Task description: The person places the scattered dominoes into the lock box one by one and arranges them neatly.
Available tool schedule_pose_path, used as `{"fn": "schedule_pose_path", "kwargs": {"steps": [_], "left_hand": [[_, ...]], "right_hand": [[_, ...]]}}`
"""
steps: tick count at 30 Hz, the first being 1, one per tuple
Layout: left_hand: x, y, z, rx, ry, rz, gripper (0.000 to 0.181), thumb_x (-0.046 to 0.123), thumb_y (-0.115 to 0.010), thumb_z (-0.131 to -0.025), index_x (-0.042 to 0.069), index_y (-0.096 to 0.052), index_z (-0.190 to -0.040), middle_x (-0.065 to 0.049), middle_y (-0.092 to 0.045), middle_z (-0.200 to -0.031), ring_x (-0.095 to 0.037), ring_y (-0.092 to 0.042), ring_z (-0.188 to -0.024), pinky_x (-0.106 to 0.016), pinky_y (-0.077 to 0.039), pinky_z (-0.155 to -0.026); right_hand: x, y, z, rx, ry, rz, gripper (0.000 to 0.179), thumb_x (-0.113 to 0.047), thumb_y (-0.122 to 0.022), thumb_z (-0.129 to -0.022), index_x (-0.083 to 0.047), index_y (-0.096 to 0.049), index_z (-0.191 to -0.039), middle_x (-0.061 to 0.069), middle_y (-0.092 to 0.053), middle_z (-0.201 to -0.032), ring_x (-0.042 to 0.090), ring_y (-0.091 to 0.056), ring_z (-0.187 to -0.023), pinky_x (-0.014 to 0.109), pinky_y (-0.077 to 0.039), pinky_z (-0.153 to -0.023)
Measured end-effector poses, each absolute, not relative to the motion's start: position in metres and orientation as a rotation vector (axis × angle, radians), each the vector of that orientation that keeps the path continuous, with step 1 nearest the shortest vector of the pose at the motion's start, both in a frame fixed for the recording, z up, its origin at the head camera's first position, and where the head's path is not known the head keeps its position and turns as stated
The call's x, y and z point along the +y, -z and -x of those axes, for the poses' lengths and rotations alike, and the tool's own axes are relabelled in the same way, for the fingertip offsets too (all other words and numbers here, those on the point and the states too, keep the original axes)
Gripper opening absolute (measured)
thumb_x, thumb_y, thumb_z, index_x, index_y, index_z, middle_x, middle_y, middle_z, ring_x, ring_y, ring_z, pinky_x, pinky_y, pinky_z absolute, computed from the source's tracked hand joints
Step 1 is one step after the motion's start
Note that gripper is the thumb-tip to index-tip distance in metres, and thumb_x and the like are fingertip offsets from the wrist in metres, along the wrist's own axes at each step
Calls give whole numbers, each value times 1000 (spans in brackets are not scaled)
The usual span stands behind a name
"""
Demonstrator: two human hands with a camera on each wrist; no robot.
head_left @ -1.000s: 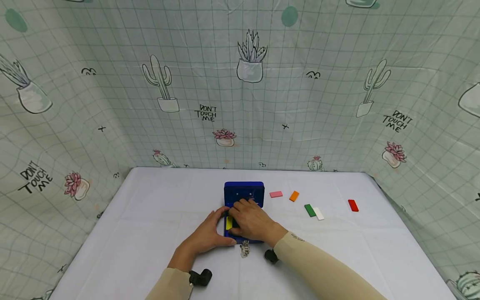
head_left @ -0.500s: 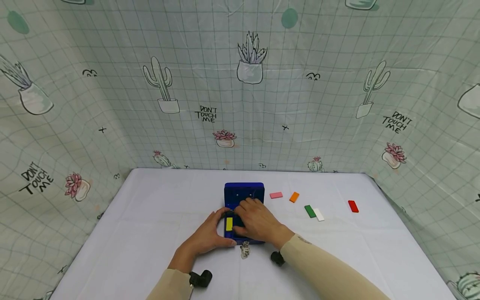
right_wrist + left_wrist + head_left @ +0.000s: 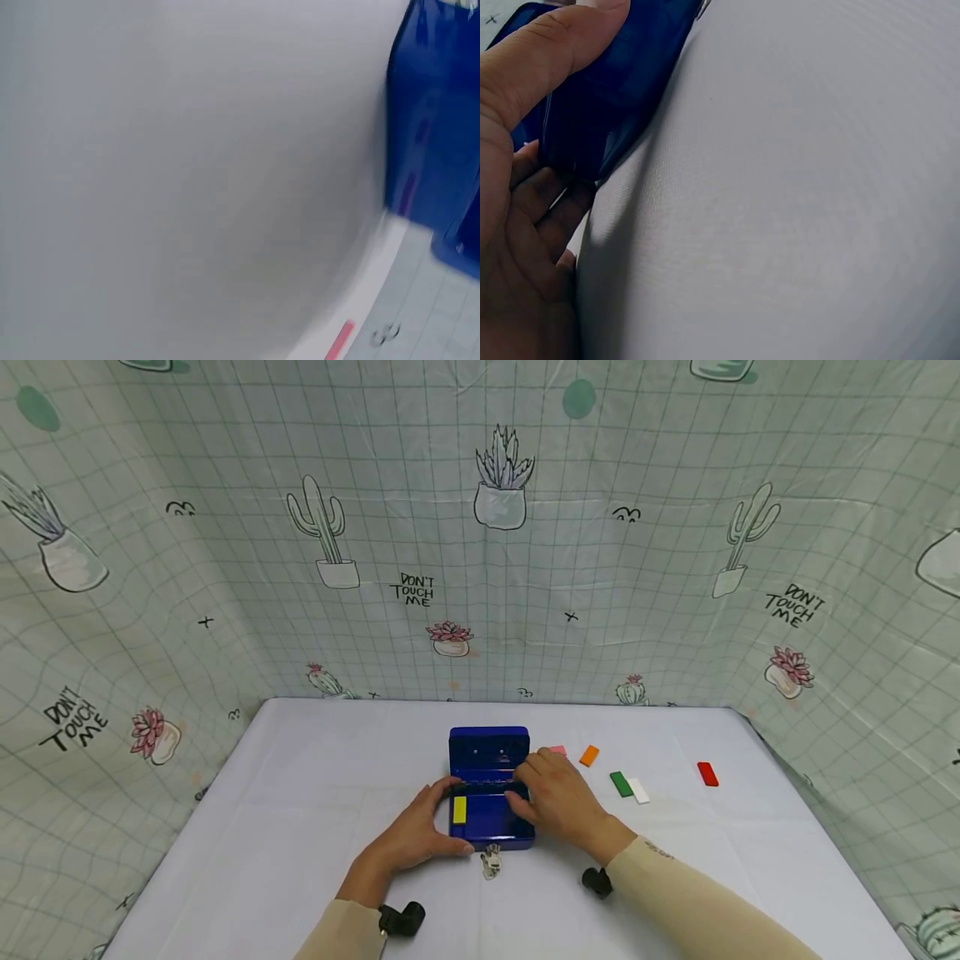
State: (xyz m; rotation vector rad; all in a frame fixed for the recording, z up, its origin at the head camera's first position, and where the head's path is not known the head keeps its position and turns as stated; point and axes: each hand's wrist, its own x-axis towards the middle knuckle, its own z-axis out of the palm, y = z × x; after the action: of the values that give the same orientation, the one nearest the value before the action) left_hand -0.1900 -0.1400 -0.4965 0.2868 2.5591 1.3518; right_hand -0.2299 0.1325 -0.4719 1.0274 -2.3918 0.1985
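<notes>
A blue metal box [image 3: 495, 822] stands on the table with its lid [image 3: 488, 748] raised at the back. One yellow block [image 3: 460, 810] lies inside along the left wall. My left hand [image 3: 408, 833] grips the box's left side, thumb at the front edge and fingers at the back corner. In the left wrist view the thumb [image 3: 562, 45] lies over the blue box [image 3: 622, 97]. At the right rim hovers my right hand [image 3: 567, 797], fingers loosely bent and nothing showing in them. A silver latch [image 3: 492, 862] hangs at the box front.
To the right of the box lie a pink block [image 3: 558, 750], partly behind the right hand, an orange block [image 3: 589, 755], a green block [image 3: 620, 784] beside a white one [image 3: 638, 791], and a red block [image 3: 707, 774] farther off. A patterned cloth [image 3: 502, 568] rises behind the table.
My right hand has come out of the box and moved right to its rim, exposing the inside. The yellow block, tilted at first, now lies flat. My left hand stays put.
</notes>
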Motion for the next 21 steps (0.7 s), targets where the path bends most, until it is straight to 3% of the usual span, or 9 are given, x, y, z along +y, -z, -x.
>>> {"fn": "schedule_pose_path", "kwargs": {"steps": [8,17,21], "left_hand": [[-139,498,190,2567,-1339,-264,109,41,-98,-70,23,-40,-160,-17,-36,-169,-45,-37,-153,-73,-31,-120],[-139,499,190,2557,-1350,-270,109,40,-98,-70,23,-40,-161,-17,-37,-168,-44,-37,-153,-73,-31,-120],[-139,498,190,2561,-1351,-249,110,40,-99,-69,23,-40,-160,-17,-36,-168,-45,-36,-154,-73,-31,-120]], "right_hand": [[167,476,256,-2337,-285,-848,21,-22,-78,-90,-5,-69,-95,7,-66,-85,27,-58,-80,38,-49,-69],[178,489,285,-2672,-132,-768,40,-31,-70,-97,-1,-67,-122,13,-68,-110,32,-59,-101,47,-52,-86],[177,489,289,-2734,-79,-797,39,-32,-70,-97,-3,-68,-123,12,-67,-113,31,-58,-102,48,-52,-87]]}}
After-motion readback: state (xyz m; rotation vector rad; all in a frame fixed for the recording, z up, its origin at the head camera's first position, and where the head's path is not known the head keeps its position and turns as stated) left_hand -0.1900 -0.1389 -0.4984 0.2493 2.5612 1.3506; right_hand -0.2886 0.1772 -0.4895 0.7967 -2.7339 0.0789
